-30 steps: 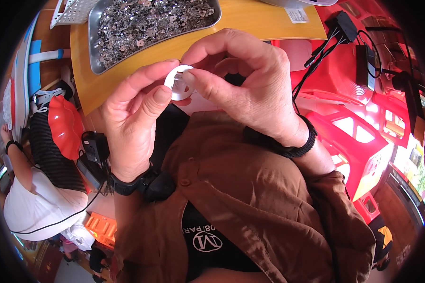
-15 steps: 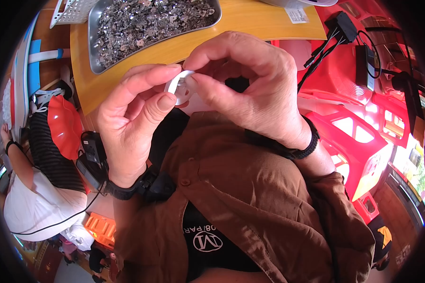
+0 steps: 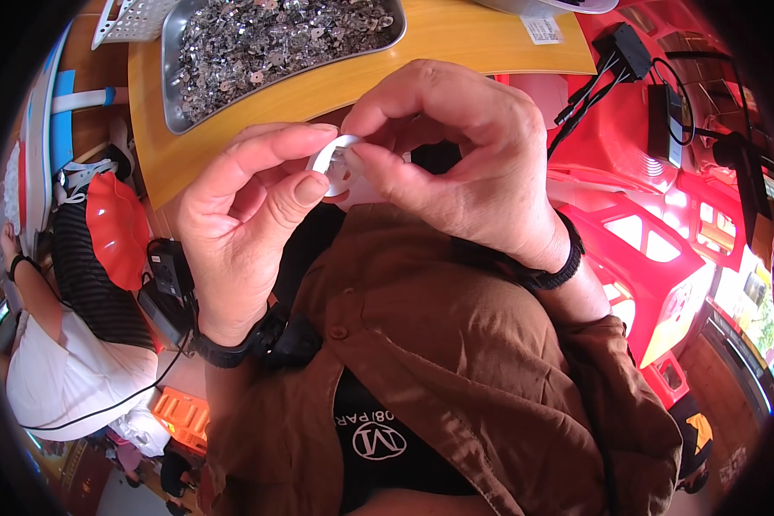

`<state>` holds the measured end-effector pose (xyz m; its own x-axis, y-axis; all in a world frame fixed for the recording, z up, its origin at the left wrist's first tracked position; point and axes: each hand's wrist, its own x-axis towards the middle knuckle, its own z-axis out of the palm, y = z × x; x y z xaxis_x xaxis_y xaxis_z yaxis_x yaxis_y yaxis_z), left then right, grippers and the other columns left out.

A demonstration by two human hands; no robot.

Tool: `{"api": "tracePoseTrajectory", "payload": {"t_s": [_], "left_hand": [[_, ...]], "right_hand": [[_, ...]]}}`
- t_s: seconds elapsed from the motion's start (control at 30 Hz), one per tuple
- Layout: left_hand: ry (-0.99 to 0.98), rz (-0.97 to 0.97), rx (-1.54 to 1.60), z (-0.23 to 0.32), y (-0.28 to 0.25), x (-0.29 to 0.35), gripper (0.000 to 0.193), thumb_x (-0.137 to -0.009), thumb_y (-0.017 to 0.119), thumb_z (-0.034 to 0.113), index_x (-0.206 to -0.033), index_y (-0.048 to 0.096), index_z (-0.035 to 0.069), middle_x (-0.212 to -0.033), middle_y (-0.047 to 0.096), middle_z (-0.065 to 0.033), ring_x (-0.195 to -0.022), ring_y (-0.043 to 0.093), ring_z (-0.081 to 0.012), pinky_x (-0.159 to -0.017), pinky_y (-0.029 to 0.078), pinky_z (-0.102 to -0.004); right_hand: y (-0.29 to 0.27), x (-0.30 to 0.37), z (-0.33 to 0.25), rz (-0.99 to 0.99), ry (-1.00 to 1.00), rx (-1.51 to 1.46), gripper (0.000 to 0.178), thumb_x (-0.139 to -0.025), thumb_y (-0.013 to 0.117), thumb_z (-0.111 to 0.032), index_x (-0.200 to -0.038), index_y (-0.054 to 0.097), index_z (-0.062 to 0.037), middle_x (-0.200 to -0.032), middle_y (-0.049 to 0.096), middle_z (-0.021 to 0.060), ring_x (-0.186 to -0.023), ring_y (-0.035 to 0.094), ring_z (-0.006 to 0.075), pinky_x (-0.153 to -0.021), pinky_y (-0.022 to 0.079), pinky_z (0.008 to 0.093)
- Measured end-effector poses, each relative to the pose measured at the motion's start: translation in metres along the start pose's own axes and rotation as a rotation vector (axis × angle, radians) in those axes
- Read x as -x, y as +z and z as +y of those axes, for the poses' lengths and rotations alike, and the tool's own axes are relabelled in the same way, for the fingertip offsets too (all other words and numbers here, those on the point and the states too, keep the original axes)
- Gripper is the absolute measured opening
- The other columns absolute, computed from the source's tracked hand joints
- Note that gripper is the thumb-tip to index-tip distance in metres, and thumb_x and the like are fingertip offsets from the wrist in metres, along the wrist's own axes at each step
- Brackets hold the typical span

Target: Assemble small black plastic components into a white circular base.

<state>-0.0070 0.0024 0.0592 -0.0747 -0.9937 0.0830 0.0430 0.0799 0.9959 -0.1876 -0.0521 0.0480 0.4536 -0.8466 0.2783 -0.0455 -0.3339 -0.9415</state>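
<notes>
Held up between my hands is a small white round part [image 3: 324,158] with a raised rim and an open middle. My left hand [image 3: 236,202] pinches its left edge between thumb and forefinger. From the other side, my right hand [image 3: 473,159] has forefinger and thumb on the rim, the thumb reaching its inner edge. Whether the right fingertips also hold a small piece there is hidden. Beyond the hands, a metal tray [image 3: 177,118] full of small shiny metal pieces [image 3: 267,56] lies on the yellow tabletop [image 3: 473,43].
A white perforated basket [image 3: 129,26] and a pale bowl [image 3: 546,7] stand at the table's far side. On the right are black cables [image 3: 585,95] and a red plastic frame [image 3: 636,258]. Another person [image 3: 86,370] sits at the left beside a red stool [image 3: 116,232].
Both hands and the white part have shifted slightly right and tilted a little. The grip of each hand stays the same.
</notes>
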Motion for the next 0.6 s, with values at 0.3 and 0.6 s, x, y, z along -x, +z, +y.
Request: {"api": "tracePoseTrajectory", "payload": {"t_s": [0.3,0.6], "left_hand": [[-0.108,-0.039,0.101,0.0002,-0.0019,0.0015,0.026,-0.085,0.06,0.009,-0.107,0.057,-0.005,-0.105,0.058,-0.0128,-0.09,0.059,-0.0187,-0.074,0.051,-0.03],[-0.013,-0.043,-0.007,0.0024,0.0002,-0.0001,0.019,-0.079,0.062,-0.004,-0.098,0.061,-0.005,-0.099,0.058,-0.0132,-0.085,0.06,-0.0176,-0.074,0.051,-0.026]], "right_hand": [[-0.0018,0.0006,-0.0003,-0.04,0.186,-0.325,0.014,-0.076,0.067,0.001,-0.089,0.061,0.0044,-0.085,0.065,0.0056,-0.077,0.064,0.0103,-0.07,0.053,0.0207],[0.0026,0.0026,-0.0026,-0.011,0.225,-0.254,0.011,-0.075,0.067,0.002,-0.082,0.059,0.003,-0.078,0.064,0.0042,-0.072,0.063,0.0086,-0.066,0.053,0.0202]]}}
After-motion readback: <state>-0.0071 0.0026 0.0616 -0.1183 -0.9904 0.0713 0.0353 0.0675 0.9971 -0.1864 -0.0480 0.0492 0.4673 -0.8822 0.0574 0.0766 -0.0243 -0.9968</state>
